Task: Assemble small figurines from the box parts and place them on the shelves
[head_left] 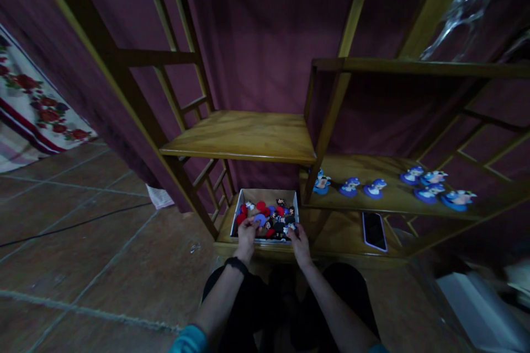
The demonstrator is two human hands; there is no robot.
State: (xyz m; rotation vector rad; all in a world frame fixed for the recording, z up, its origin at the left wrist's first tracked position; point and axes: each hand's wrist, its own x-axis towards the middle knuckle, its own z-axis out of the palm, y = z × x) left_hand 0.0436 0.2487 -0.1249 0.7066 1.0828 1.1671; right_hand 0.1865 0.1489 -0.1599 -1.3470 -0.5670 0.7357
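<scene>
A shallow white box (pixel 235 223) stands on the bottom shelf, filled with several small figurines and round bases in red, black and purple. My left hand (pixel 247 238) reaches over the box's near left side, its fingers closed on the edge of a purple round base (pixel 260 220). At the near right corner, my right hand (pixel 301 244) pinches a small white-and-blue figurine (pixel 290 227). Its fingertips partly cover that piece. Between the hands lie loose pieces, among them a red disc (pixel 260 206). Details of the small figures are blurred.
Several blue and purple figurines on round bases, one a purple figurine (pixel 375 189), stand on the right shelf (pixel 356 165). Below it lies a phone (pixel 374 231). A wooden shelf board (pixel 248 135) overhangs behind the box. A wooden post (pixel 327 132) rises right of it.
</scene>
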